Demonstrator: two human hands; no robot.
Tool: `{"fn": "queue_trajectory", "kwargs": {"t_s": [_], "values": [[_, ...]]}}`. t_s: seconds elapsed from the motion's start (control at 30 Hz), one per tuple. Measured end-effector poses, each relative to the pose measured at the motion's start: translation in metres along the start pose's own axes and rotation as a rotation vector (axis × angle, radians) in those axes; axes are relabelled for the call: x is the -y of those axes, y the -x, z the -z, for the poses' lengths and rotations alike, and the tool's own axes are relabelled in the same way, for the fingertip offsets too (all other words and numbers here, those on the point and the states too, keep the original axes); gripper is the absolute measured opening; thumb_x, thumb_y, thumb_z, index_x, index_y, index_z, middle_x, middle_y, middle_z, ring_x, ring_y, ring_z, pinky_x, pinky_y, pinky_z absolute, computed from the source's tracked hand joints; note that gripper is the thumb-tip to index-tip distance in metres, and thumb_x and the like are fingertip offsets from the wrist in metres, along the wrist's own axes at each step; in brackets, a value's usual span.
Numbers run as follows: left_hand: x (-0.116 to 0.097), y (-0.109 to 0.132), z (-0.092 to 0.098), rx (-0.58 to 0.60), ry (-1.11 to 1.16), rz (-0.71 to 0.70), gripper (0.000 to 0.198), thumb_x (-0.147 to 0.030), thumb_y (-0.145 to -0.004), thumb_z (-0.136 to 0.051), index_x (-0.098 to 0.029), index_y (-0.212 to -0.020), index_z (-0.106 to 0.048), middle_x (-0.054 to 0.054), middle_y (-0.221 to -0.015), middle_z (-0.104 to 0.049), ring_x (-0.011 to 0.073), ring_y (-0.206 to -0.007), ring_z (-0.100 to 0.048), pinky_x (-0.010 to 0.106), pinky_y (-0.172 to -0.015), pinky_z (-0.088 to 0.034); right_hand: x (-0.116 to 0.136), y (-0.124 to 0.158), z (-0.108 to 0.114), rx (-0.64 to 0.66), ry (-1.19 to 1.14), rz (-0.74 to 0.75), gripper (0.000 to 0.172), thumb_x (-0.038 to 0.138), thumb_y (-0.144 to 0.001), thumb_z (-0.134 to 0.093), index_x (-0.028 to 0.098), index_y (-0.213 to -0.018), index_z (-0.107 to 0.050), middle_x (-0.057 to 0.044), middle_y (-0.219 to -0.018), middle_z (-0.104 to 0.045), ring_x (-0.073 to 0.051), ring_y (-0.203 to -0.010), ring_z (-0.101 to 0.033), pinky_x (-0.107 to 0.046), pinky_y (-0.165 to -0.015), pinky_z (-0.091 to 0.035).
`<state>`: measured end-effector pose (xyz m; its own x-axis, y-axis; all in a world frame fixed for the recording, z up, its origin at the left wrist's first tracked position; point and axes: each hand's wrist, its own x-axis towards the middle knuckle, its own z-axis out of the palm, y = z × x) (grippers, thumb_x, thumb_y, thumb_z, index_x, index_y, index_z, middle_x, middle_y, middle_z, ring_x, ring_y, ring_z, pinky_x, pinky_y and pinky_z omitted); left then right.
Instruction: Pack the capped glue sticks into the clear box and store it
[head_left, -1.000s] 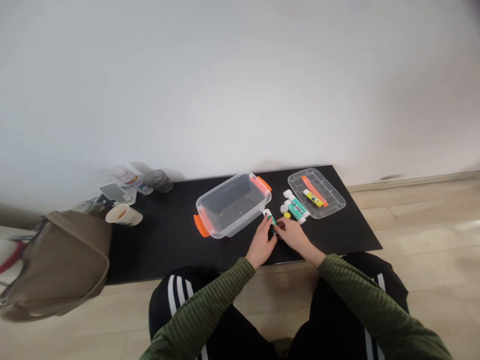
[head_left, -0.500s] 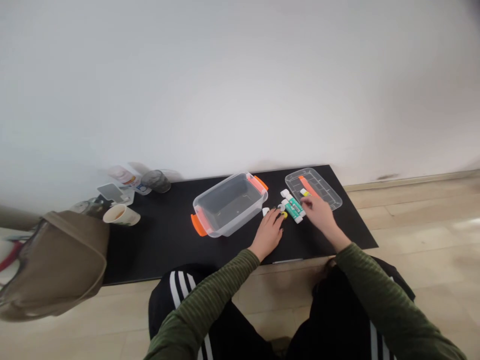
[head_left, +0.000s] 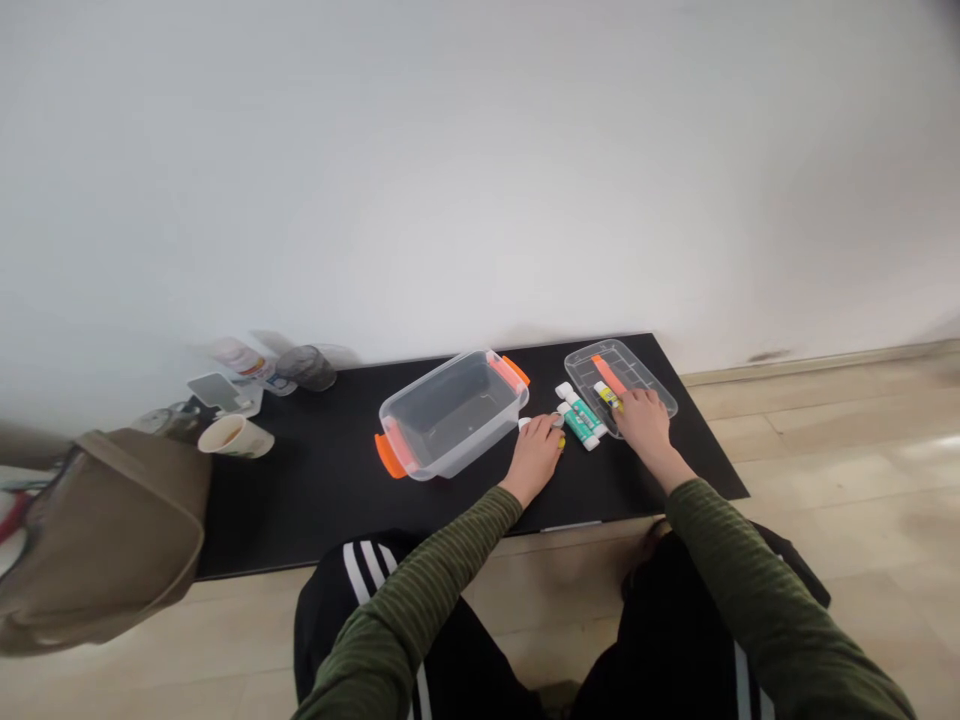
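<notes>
Since the right hand [head_left: 643, 425] has moved across onto the clear tray [head_left: 651, 385], its spread fingers touch a yellow glue stick [head_left: 607, 397], with no clear pinch. The left hand [head_left: 534, 460] lies flat, its fingertips over a white cap [head_left: 523, 423], beside green-labelled glue sticks [head_left: 579, 420] and a clear box [head_left: 450, 415] on the worktop [head_left: 345, 500].

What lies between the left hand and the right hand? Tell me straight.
In the head view, two white-capped glue sticks with teal labels lie between the left hand and the right hand.
</notes>
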<state>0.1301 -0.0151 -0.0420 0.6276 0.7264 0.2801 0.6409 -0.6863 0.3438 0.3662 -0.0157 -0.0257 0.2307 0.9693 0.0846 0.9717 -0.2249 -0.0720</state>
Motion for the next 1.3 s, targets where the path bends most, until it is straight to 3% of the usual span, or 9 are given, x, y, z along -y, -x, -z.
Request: {"fn": "queue_trajectory", "kwargs": {"t_s": [0.17, 0.33, 0.4, 0.53, 0.7, 0.83, 0.97, 1.3], "values": [[-0.003, 0.0, 0.013, -0.05, 0.172, 0.052, 0.017, -0.013, -0.082, -0.063, -0.018, -0.098, -0.061, 0.011, -0.129, -0.058, 0.0285, -0.124, -0.049, 0.049, -0.103, -0.042, -0.001, -0.003, 0.003, 0.029, -0.054, -0.062, 0.03, 0.023, -0.093, -0.044, 0.007, -0.112, -0.061, -0.021, -0.113, -0.064, -0.032, -0.113, -0.052, -0.039, -0.09, -0.041], [-0.007, 0.001, 0.026, -0.128, 0.679, 0.279, 0.022, -0.013, -0.083, -0.061, -0.021, -0.103, -0.058, 0.007, -0.115, -0.067, 0.0201, -0.106, -0.062, 0.042, -0.097, -0.049, 0.0, 0.003, 0.01, 0.064, -0.349, -0.132, 0.033, 0.026, -0.092, -0.046, 0.012, -0.121, -0.056, -0.016, -0.11, -0.069, -0.027, -0.102, -0.063, -0.034, -0.084, -0.045], [-0.007, 0.003, 0.027, -0.161, 0.922, 0.424, 0.022, -0.017, -0.084, -0.063, -0.02, -0.106, -0.058, 0.007, -0.108, -0.07, 0.0176, -0.096, -0.066, 0.038, -0.092, -0.051, 0.003, 0.01, 0.011, 0.07, -0.524, -0.088, 0.032, 0.027, -0.091, -0.048, 0.015, -0.119, -0.058, -0.013, -0.111, -0.07, -0.025, -0.1, -0.065, -0.033, -0.084, -0.047], [-0.008, 0.013, 0.031, -0.262, 1.357, 0.622, 0.035, -0.033, -0.081, -0.072, -0.015, -0.11, -0.062, 0.012, -0.108, -0.071, 0.0205, -0.099, -0.068, 0.04, -0.096, -0.051, 0.015, 0.03, 0.008, 0.117, -0.855, 0.079, 0.03, 0.028, -0.088, -0.051, 0.019, -0.116, -0.059, -0.009, -0.111, -0.071, -0.021, -0.096, -0.067, -0.035, -0.086, -0.051], [-0.013, 0.023, 0.046, -0.21, 1.768, 0.757, 0.034, -0.041, -0.081, -0.073, -0.013, -0.1, -0.066, 0.013, -0.104, -0.073, 0.0225, -0.098, -0.07, 0.044, -0.103, -0.048, 0.038, 0.058, 0.013, 0.189, -1.037, 0.215, 0.031, 0.031, -0.086, -0.055, 0.023, -0.116, -0.059, -0.008, -0.114, -0.069, -0.022, -0.099, -0.066, -0.035, -0.083, -0.053], [-0.013, 0.024, 0.052, -0.22, 1.84, 0.8, 0.026, -0.034, -0.08, -0.075, -0.013, -0.093, -0.067, 0.01, -0.098, -0.073, 0.0193, -0.093, -0.07, 0.041, -0.102, -0.049, 0.05, 0.07, 0.028, 0.211, -0.991, 0.321, 0.03, 0.029, -0.085, -0.056, 0.021, -0.113, -0.061, -0.007, -0.108, -0.07, -0.02, -0.092, -0.066, -0.033, -0.08, -0.052], [-0.011, 0.024, 0.052, -0.237, 1.829, 0.789, 0.028, -0.034, -0.075, -0.08, -0.013, -0.089, -0.067, 0.007, -0.09, -0.072, 0.0156, -0.084, -0.069, 0.038, -0.097, -0.052, 0.053, 0.072, 0.035, 0.192, -0.954, 0.332, 0.029, 0.028, -0.083, -0.056, 0.021, -0.111, -0.062, -0.006, -0.105, -0.07, -0.019, -0.088, -0.065, -0.032, -0.078, -0.051], [-0.011, 0.025, 0.054, -0.302, 1.635, 0.683, 0.039, -0.033, -0.07, -0.083, -0.014, -0.102, -0.073, 0.007, -0.104, -0.071, 0.0178, -0.094, -0.067, 0.04, -0.098, -0.05, 0.053, 0.074, 0.041, 0.148, -0.918, 0.291, 0.032, 0.03, -0.08, -0.059, 0.021, -0.11, -0.066, -0.006, -0.103, -0.071, -0.019, -0.081, -0.064, -0.032, -0.073, -0.051]]}}
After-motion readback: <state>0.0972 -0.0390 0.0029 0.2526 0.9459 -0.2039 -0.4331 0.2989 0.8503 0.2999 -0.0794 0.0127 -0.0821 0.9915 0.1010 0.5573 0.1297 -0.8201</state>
